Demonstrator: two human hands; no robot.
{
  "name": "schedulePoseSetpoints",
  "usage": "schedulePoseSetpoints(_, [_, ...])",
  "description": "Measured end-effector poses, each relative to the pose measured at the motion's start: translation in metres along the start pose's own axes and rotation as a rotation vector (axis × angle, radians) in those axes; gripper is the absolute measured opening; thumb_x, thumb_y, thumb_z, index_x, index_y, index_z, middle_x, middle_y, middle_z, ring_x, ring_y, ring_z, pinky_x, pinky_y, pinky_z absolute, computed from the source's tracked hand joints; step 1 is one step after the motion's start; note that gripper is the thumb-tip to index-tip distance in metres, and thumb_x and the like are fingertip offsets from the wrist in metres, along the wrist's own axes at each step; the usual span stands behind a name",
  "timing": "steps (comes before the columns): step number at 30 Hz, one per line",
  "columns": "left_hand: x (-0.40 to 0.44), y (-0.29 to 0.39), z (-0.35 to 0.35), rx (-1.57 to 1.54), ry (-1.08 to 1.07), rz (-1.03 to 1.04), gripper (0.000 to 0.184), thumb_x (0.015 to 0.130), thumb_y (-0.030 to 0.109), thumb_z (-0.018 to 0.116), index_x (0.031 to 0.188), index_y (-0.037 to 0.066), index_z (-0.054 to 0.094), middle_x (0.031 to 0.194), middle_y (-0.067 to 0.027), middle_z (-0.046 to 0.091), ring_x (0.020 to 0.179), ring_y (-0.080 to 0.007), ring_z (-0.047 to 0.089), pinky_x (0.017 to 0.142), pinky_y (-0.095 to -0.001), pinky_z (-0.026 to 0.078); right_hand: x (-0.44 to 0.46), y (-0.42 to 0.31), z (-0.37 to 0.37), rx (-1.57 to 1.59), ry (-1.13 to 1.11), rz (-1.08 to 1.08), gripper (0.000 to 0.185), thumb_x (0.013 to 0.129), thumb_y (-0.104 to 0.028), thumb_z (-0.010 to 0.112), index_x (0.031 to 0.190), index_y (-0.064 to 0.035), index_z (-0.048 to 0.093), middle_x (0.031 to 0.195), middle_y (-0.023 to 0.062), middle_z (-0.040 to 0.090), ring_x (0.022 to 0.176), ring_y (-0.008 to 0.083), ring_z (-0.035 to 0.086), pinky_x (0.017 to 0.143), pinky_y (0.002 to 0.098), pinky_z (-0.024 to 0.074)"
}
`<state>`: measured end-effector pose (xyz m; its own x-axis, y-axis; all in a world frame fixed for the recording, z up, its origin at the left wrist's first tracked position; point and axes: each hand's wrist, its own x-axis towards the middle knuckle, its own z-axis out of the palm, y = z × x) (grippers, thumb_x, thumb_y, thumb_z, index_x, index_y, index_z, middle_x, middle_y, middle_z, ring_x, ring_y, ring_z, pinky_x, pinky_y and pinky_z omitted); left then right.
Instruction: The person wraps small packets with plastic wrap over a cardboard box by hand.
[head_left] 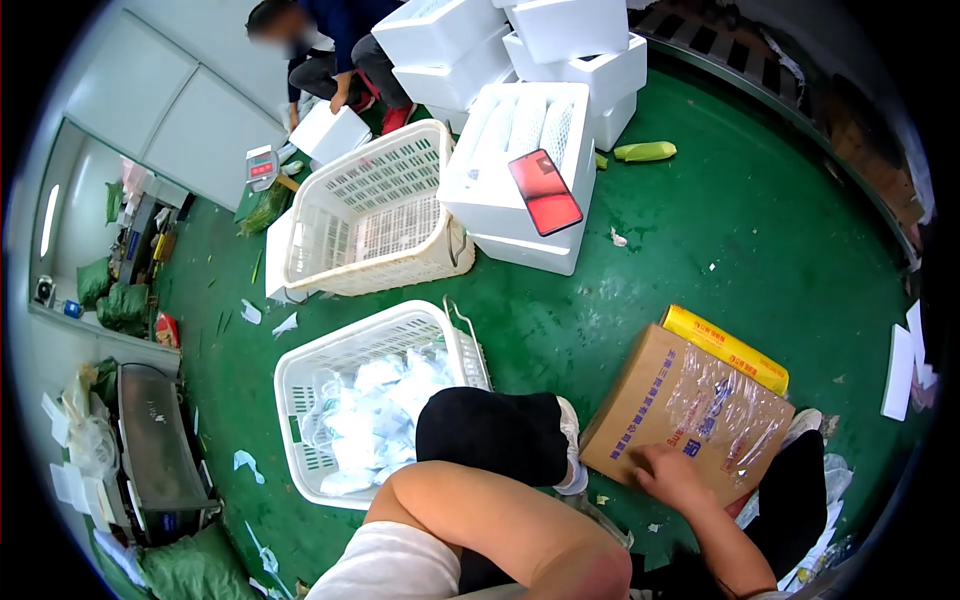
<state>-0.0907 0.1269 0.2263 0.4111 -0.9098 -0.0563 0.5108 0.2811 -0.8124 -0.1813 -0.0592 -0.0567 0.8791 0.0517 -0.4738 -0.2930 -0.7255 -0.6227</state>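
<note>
Cardboard box (640, 400) lies flat on the green floor (720, 235), in front of the person and to the right, its printed, taped face up. Its outline looks nearly square from here; the slightly longer axis slants from upper left to lower right, and one corner points toward the top of the view. The main line of print runs beside the left edge, slanting down to the left. A yellow package (725, 349) lies along the upper right side, its long axis roughly parallel to that edge.

The right hand (675, 477) rests on the lower part of the box, fingers loosely curled and partly open, closed around nothing visible. The left hand is out of sight, so the state of its fingers cannot be told.

Left of the dark-clad knee (490, 435), a white basket (298, 455) holds pale packets (375, 425). Beyond stands a second basket (405, 275), beside a foam box (515, 248) carrying a red-screened phone (545, 192).
</note>
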Motion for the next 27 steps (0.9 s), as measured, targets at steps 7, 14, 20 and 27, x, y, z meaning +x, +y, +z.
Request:
schedulePoseSetpoints(7, [0.001,0.0003,0.0016,-0.007,0.006,0.008,0.037,0.086,0.026,0.062,0.054,0.01,0.054,0.063,-0.0105,0.06,0.053,-0.0166,0.05,0.05,-0.029,0.04,0.0016,-0.0032,0.0009,-0.02,-0.032,0.016,0.036,0.085,-0.022,0.062,0.118,-0.0097,0.063,0.109,0.0172,0.065,0.103,0.0348,0.061,0.09,0.0416,0.0496])
schedulePoseSetpoints(14, [0.0019,-0.0006,0.0025,-0.004,0.007,0.02,0.038,0.087,0.027,0.062,0.054,0.011,0.054,0.062,-0.01,0.06,0.052,-0.0163,0.05,0.049,-0.0291,0.04,0.0024,-0.0036,0.0008,-0.035,-0.03,0.008,0.037,0.085,-0.023,0.063,0.119,-0.0099,0.063,0.107,0.0171,0.065,0.101,0.035,0.061,0.088,0.0419,0.0499])
schedulePoseSetpoints(20, [0.0042,-0.001,0.0023,-0.007,0.01,0.03,0.039,0.087,0.029,0.062,0.053,0.012,0.053,0.061,-0.0096,0.06,0.051,-0.016,0.049,0.048,-0.0291,0.039,0.0026,-0.002,0.0014,-0.031,-0.039,0.021,0.036,0.084,-0.022,0.063,0.118,-0.0093,0.062,0.105,0.0174,0.065,0.1,0.0354,0.062,0.087,0.0427,0.0499])
schedulePoseSetpoints(27, [0.0075,-0.0031,0.0004,-0.009,0.02,0.039,0.041,0.088,0.03,0.062,0.052,0.012,0.052,0.06,-0.0091,0.059,0.05,-0.0157,0.048,0.048,-0.0292,0.038,-0.001,0.0039,0.0047,-0.005,-0.004,0.004,0.036,0.084,-0.021,0.064,0.117,-0.0084,0.062,0.103,0.0183,0.065,0.098,0.0364,0.062,0.086,0.0433,0.0499])
